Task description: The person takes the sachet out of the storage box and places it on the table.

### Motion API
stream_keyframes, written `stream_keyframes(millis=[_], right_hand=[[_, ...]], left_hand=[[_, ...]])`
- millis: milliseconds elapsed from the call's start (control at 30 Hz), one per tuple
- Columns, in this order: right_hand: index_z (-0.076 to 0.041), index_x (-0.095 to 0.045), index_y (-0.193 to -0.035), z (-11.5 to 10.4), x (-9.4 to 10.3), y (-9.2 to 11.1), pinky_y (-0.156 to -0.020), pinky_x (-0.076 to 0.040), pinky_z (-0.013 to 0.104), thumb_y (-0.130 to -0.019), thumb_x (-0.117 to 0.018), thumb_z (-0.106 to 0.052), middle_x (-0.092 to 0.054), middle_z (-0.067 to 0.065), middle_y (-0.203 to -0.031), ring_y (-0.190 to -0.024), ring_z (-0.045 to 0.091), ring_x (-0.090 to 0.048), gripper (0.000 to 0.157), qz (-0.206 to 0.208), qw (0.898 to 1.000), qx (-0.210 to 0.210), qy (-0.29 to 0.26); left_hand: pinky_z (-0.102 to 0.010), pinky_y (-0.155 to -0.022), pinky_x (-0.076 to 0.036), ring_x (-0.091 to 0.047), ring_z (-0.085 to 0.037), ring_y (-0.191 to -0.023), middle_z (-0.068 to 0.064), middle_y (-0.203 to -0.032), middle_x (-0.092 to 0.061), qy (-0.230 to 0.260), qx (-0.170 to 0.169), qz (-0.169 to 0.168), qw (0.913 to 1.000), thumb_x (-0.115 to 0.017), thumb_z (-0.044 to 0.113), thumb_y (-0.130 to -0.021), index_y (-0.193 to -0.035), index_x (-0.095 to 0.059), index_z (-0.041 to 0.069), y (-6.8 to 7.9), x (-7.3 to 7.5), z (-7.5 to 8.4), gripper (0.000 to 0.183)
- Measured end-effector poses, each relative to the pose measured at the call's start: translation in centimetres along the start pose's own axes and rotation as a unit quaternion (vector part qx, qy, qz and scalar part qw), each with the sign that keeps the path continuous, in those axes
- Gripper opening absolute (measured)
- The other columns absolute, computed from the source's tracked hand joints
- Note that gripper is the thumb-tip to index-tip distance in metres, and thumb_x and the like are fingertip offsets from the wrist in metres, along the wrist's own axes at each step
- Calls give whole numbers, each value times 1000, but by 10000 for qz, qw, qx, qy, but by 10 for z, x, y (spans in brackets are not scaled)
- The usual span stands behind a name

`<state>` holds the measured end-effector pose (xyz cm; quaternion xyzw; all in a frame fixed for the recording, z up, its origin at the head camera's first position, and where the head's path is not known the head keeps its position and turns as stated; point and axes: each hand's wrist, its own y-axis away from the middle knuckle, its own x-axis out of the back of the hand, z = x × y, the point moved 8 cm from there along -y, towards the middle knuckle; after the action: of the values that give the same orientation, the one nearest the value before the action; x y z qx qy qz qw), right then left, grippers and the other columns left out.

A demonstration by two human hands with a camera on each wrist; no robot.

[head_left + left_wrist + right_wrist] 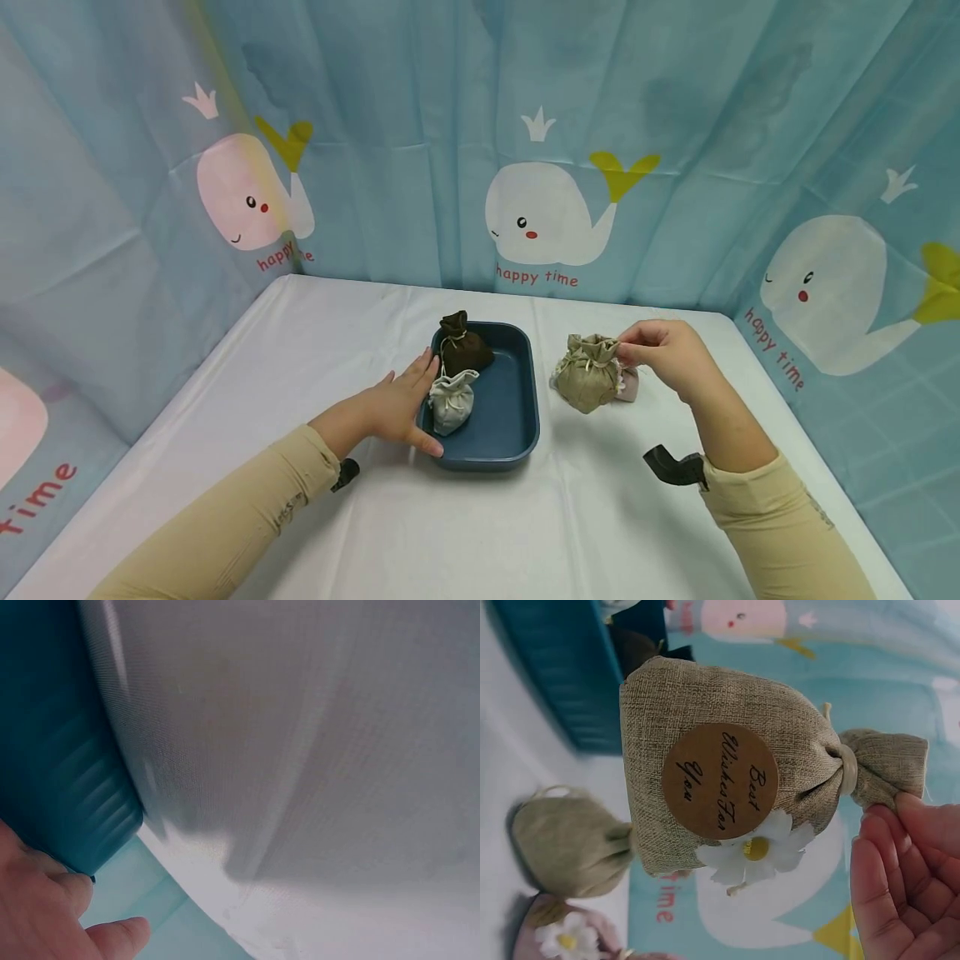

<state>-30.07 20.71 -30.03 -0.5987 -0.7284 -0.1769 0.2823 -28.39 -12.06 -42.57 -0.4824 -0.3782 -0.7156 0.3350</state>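
My right hand (669,354) pinches the gathered neck of a tan drawstring pouch (705,697), held up right of the tray. In the right wrist view the pouch carries a round "Best Wishes For You" label (720,780) and a white flower (756,847). My left hand (393,406) rests along the left rim of a blue tray (504,408), fingers extended. Inside the tray, a dark brown pouch (467,354) lies toward the back and a light grey pouch (452,408) sits nearer me, beside the left hand.
Behind the held pouch, an olive pouch (570,844) and a pink pouch (628,385) with a flower lie on the table. A white cloth (480,533) covers the table. Blue whale-print curtains (375,208) enclose its back and sides.
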Motion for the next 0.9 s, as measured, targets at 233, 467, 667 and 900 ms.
stream_keyframes(millis=[233, 467, 667, 900], right_hand=[[6, -66, -94, 20, -3, 3, -69, -51, 27, -86, -63, -11, -65, 7, -80, -74, 12, -61, 19, -98, 9998, -125, -150], [7, -66, -92, 43, -11, 0, -69, -52, 29, -86, -63, -8, -65, 7, -80, -73, 12, -61, 16, -104, 9992, -284, -253], [6, -65, -93, 55, -16, -1, -68, -52, 29, -87, -62, -10, -65, 7, -81, -74, 14, -62, 17, -169, 9982, -511, -278], [6, -66, -93, 64, -19, -3, -69, -52, 30, -87, -62, -10, -66, 7, -82, -75, 13, -62, 17, -150, 9972, -691, -242]], left_hand=[[-59, -105, -12, 7, -23, -139, -11, -151, 17, 35, -1, -23, 10000, -62, 77, -56, -146, 9, 7, 2, 2, 2, 135], [-60, -104, -13, 5, -25, -140, -13, -151, 16, -8, -42, 10, 10000, -63, 77, -56, -146, 8, 5, 2, 3, 4, 135], [-60, -104, -12, 6, -25, -139, -12, -151, 17, 12, -53, 4, 10000, -64, 75, -57, -146, 8, 5, 2, 4, 3, 134], [-61, -104, -12, 5, -26, -140, -14, -151, 15, -18, -49, -1, 10000, -64, 75, -57, -146, 7, 4, 1, 3, 3, 134]])
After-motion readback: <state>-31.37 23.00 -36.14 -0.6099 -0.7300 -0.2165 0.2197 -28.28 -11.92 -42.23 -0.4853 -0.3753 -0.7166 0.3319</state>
